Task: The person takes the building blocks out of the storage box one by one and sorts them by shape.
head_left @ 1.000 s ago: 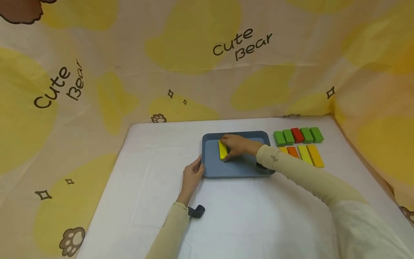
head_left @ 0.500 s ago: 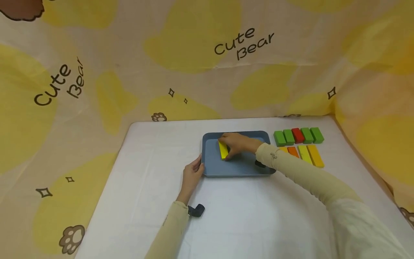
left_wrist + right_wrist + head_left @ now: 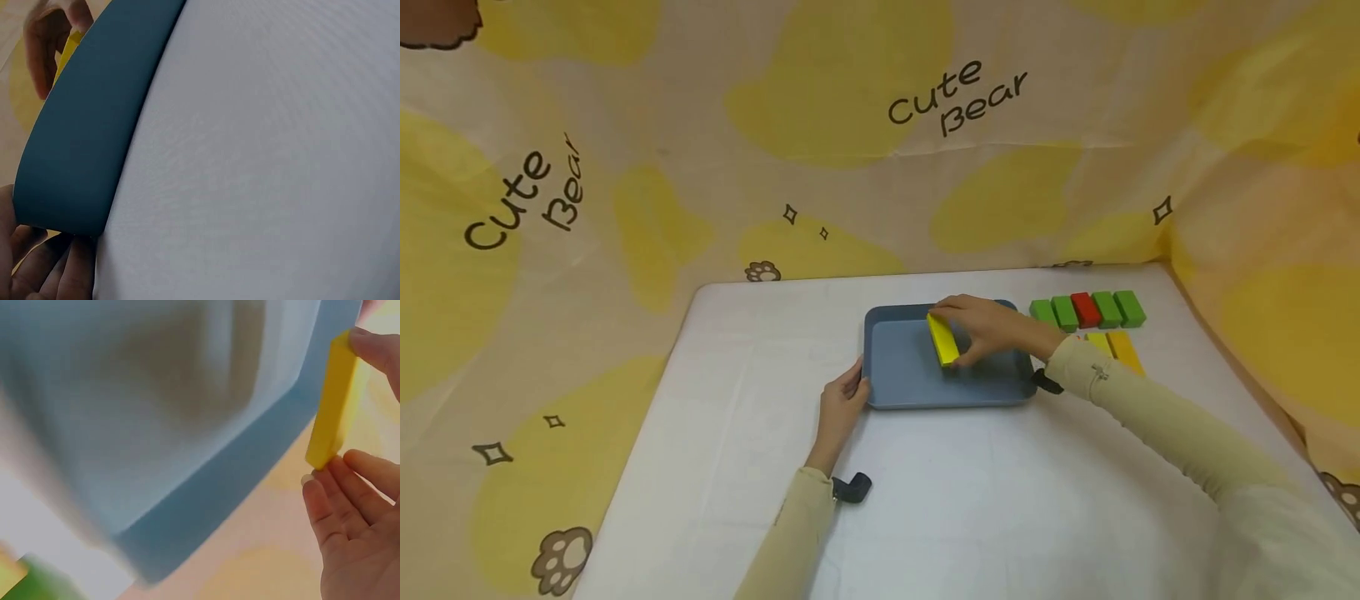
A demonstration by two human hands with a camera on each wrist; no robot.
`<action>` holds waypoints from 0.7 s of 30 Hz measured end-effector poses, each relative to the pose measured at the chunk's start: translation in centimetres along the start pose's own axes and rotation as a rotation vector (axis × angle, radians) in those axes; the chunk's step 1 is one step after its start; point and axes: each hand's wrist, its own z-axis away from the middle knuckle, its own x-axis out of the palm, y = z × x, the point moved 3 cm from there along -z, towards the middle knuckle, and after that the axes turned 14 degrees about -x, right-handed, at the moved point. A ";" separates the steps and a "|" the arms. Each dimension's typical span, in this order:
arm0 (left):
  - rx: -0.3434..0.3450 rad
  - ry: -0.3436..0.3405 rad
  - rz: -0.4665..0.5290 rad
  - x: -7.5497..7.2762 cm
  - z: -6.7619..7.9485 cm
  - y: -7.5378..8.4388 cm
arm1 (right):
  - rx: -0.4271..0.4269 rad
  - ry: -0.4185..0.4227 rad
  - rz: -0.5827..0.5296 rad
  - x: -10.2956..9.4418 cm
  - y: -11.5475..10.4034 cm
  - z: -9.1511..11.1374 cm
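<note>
A yellow rectangular block (image 3: 943,340) is pinched by its two ends between the thumb and fingertips of my right hand (image 3: 988,327). It hangs tilted over the blue-grey tray (image 3: 910,396), and in the right wrist view the block (image 3: 334,403) stands clear of the tray wall (image 3: 212,506). My left hand (image 3: 841,408) grips the tray's left side near the front corner. In the left wrist view, fingers of that hand (image 3: 44,269) lie against the tray's end, partly hidden by it.
Right of the tray stands a row of green blocks (image 3: 1129,308) with one red block (image 3: 1086,310) among them. In front of it lie yellow and orange-yellow blocks (image 3: 1125,353), partly hidden by my right sleeve (image 3: 1135,408). A white cloth (image 3: 760,358) covers the table.
My right hand has lifted the yellow block off the tray's left part and carried it rightward. My left hand keeps its place on the tray.
</note>
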 end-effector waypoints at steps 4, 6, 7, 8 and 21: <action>0.005 -0.003 0.003 0.0 0.1 0.1 | 0.096 0.034 -0.031 -0.9 0.9 3.8; 0.004 0.001 0.002 0.0 0.1 0.0 | 0.161 0.053 -0.065 -1.4 1.4 6.1; 0.002 0.003 0.001 0.0 0.1 0.0 | 0.190 0.067 -0.078 -1.6 1.7 7.3; 0.000 0.003 0.002 0.1 0.1 -0.1 | 0.222 0.073 -0.083 -1.8 1.9 8.5; 0.017 -0.009 0.008 -0.1 0.6 1.0 | 0.370 0.138 -0.061 -4.2 4.3 23.5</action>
